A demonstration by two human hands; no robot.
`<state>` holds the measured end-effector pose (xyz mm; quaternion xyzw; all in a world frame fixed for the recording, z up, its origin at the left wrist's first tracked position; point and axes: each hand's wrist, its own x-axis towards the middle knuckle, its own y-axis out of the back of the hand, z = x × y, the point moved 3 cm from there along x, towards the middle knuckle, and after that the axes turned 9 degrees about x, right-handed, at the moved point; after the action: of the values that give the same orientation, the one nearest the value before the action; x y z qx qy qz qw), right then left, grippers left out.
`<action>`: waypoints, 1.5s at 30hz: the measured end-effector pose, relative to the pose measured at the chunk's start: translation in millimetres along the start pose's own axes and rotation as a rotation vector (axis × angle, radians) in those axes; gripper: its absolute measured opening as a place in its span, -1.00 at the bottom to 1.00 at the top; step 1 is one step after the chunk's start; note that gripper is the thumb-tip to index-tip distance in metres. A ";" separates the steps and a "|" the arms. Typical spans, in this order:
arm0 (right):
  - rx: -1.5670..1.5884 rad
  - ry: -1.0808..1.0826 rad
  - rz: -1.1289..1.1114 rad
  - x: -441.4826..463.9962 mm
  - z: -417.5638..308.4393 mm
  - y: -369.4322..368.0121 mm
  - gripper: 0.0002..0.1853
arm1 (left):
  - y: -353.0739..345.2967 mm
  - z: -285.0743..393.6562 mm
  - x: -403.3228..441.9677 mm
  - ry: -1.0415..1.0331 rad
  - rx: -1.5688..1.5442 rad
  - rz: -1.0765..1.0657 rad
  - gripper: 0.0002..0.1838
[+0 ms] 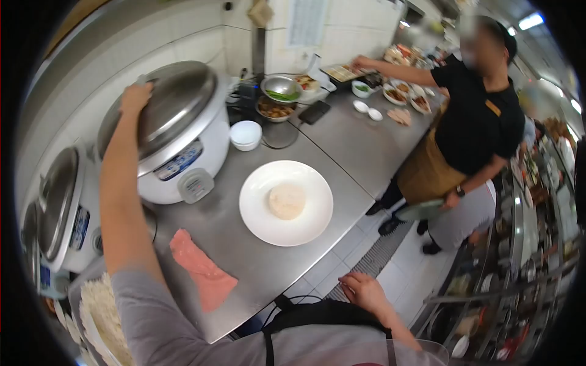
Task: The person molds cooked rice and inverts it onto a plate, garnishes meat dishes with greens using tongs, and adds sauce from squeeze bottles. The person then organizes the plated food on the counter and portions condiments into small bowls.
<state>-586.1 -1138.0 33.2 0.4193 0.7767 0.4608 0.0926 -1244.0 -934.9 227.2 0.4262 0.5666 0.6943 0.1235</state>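
My left hand (pixel 136 97) is closed on the handle at the top of a large rice cooker's steel lid (pixel 180 100). The lid sits on the white rice cooker (pixel 201 161). My right hand (pixel 365 293) hangs low in front of my body, beyond the counter edge, with loosely bent fingers and nothing visible in them. On the steel counter, a wide white plate (pixel 253 222) carries a round mound of rice (pixel 287 201) in its middle. A pink cloth (pixel 201 268) lies crumpled near the counter's front edge.
More rice cookers (pixel 64 207) stand at left, above a tub of rice (pixel 104 311). Small white bowls (pixel 246 134), a steel bowl with greens (pixel 281 88) and a phone (pixel 315 113) are farther back. A co-worker (pixel 479 116) in black stands at right, reaching over the counter.
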 end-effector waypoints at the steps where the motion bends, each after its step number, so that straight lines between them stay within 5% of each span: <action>1: 0.004 -0.042 0.016 -1.5 0.8 1.2 -0.85 | -7.4 -3.5 2.9 -0.078 0.007 -0.003 -0.35; 5: 0.025 -0.056 -0.005 4.5 7.7 3.0 -0.84 | -2.9 -4.6 -9.9 -0.090 -0.048 0.072 -0.32; 8: 0.036 -0.040 -0.020 5.5 11.6 4.6 -0.81 | -11.6 -1.3 -9.0 0.011 -0.043 -0.087 -0.31; 10: 0.042 -0.051 -0.014 7.0 12.0 7.2 -0.81 | 20.6 16.8 -43.1 0.263 0.132 0.385 -0.33; 11: 0.052 -0.048 -0.016 7.0 12.4 8.4 -0.80 | 16.8 16.3 -39.4 0.260 0.122 0.381 -0.33; 13: 0.050 -0.040 0.027 3.5 19.3 10.8 -0.85 | 26.8 21.9 -43.3 0.022 -0.120 0.809 -0.37; 18: -0.019 -0.029 -0.034 -2.3 50.1 25.2 -0.71 | 74.8 107.9 -153.8 -0.281 -0.527 0.899 -0.43; 22: -0.004 0.013 0.025 4.4 69.3 48.0 -0.79 | 103.3 185.8 -291.2 -0.405 -0.865 0.788 -0.40; 24: -0.034 0.055 0.007 5.1 83.2 66.5 -0.54 | 90.6 217.2 -346.5 -0.369 -1.018 0.706 -0.37; 32: -0.031 0.180 -0.002 -40.5 208.3 139.6 -0.64 | 68.3 333.8 -522.1 -0.083 -0.951 0.409 -0.44; 37: -0.014 0.259 0.017 -44.9 280.3 187.6 -0.90 | 60.3 399.8 -569.2 0.097 -0.999 0.333 -0.50; 43: 0.110 0.212 -0.179 32.5 315.6 192.3 -0.83 | 93.5 466.8 -551.9 -0.057 -1.028 0.287 -0.54; 45: 0.309 0.344 0.043 60.1 312.8 186.2 -0.84 | 91.9 478.5 -538.3 -0.085 -0.953 0.329 -0.59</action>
<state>-352.7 -852.5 20.9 0.3603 0.8333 0.4029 -0.1163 -538.9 -991.1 63.4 0.4339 0.1066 0.8681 0.2162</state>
